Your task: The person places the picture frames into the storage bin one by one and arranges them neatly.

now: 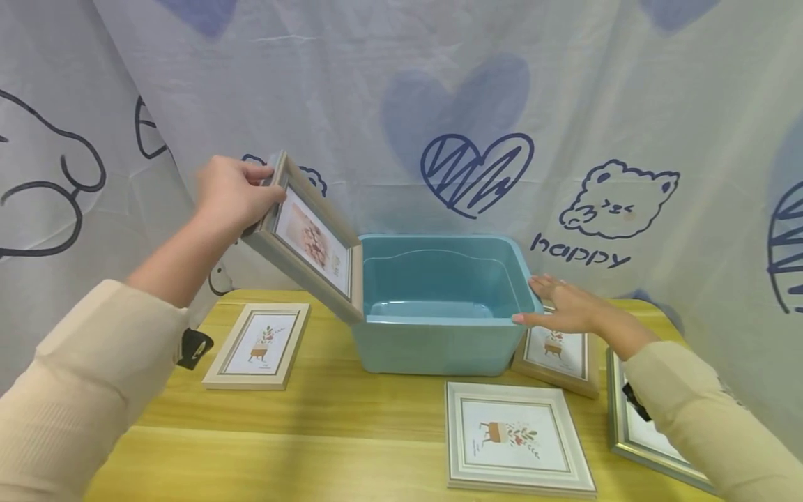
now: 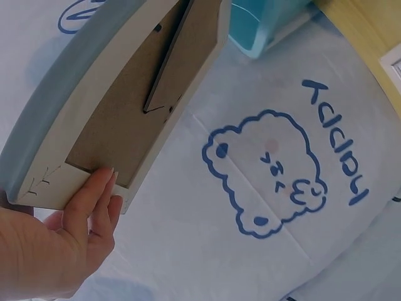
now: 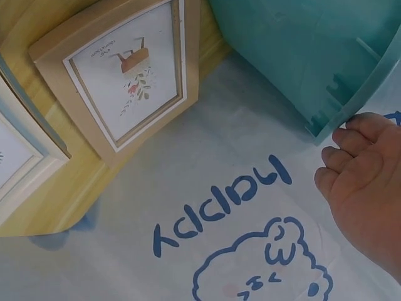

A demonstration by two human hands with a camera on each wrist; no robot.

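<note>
My left hand [image 1: 235, 192] grips a beige picture frame [image 1: 356, 279] by its upper left end, fingers on the back and thumb at the front. The frame is raised and tilted, its lower right end at the left side of a light blue plastic bin [image 1: 433, 348]. Its brown backboard [image 2: 119, 132] faces the left wrist camera. The bin's inside shows no contents in the head view. At the bin's right rim, my right hand [image 1: 567, 307] rests with fingers extended and thumb near the front corner. In the right wrist view its fingertips [image 3: 360, 125] touch the rim's underside.
Several framed pictures lie on the yellow wooden table [image 1: 251, 446]: a cream frame [image 1: 285, 348] at left, a white frame [image 1: 517, 477] in front, a tan frame [image 1: 592, 369] beside the bin, and a silver-edged frame [image 1: 659, 457] partly under my right sleeve. A patterned curtain [image 1: 376, 104] hangs behind.
</note>
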